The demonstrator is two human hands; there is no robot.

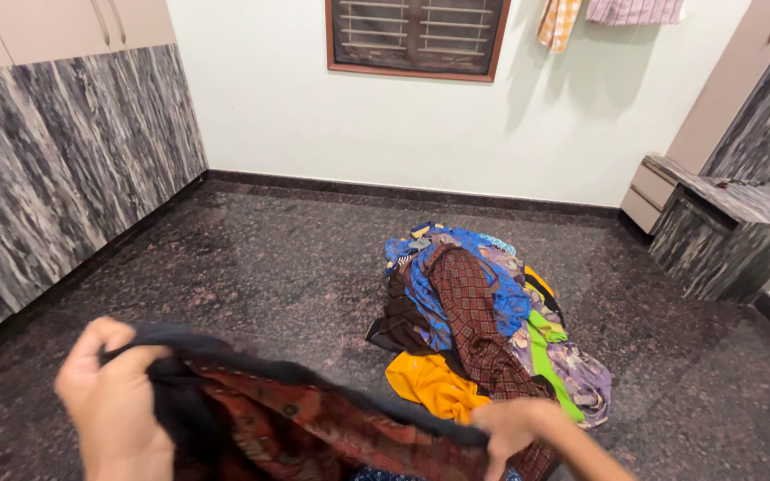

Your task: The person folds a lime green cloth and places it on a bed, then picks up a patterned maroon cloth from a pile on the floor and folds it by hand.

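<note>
**Dark patterned cloth stretched between two hands, clothes heap behind**

A dark red-brown patterned garment (314,428) with a black edge is hanging at the bottom of the view, close to the camera. Its long axis is running left to right, the top edge sloping slightly down toward the right. The lower part is dropping out of frame, so which end is which cannot be told.

The left hand (113,401) is gripping the left end, fingers curled shut over the black edge, bunching it. The right hand (514,428) is pinching the right end of the same edge, fingers closed on the fabric. The hands are sitting well apart, with the cloth spanning between them.

Beyond the garment, a pile of clothes (483,321) is lying on the dark speckled stone floor (269,267), near the middle of the room. A maroon checked piece (470,312) is lying on top, running near to far. Blue fabric (421,294) is showing beside it, a yellow piece (430,383) at the near edge, a green strip (545,352) on the right.

No packages, labels or signs are showing. Grey streaked panels (64,169) are lining the left wall. A barred window (416,36) is sitting in the white far wall, with checked cloths (563,18) hanging to its right. A grey streaked low cabinet (724,232) is standing at right.
</note>
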